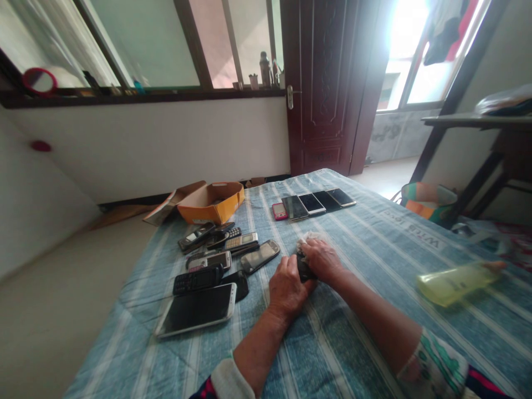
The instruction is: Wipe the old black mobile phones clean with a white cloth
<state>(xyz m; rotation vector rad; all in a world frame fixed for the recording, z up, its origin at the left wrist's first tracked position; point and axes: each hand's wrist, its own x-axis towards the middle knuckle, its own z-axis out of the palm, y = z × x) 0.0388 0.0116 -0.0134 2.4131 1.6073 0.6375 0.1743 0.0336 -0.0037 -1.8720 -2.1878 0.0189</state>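
Note:
My left hand point(286, 285) grips a dark mobile phone point(306, 270) just above the striped blue bedcover. Over the phone's far end, my right hand point(323, 259) presses a crumpled white tissue or cloth point(311, 237), its fingers closed on it. To the left lies a loose pile of old phones, among them a grey phone point(261, 256), a black keypad phone point(198, 279) and a large white-framed tablet or phone point(197, 310). Beyond my hands sits a row of several phones, with a small pink phone point(280, 211) at its left end and a white phone point(312, 204) within it.
An open orange cardboard box point(211, 202) stands at the bed's far left corner. On the right a yellowish clear bottle point(457, 284) lies on its side on the bedcover point(366, 238). Past the bed are a brown door point(324, 83) and a dark table point(477, 121).

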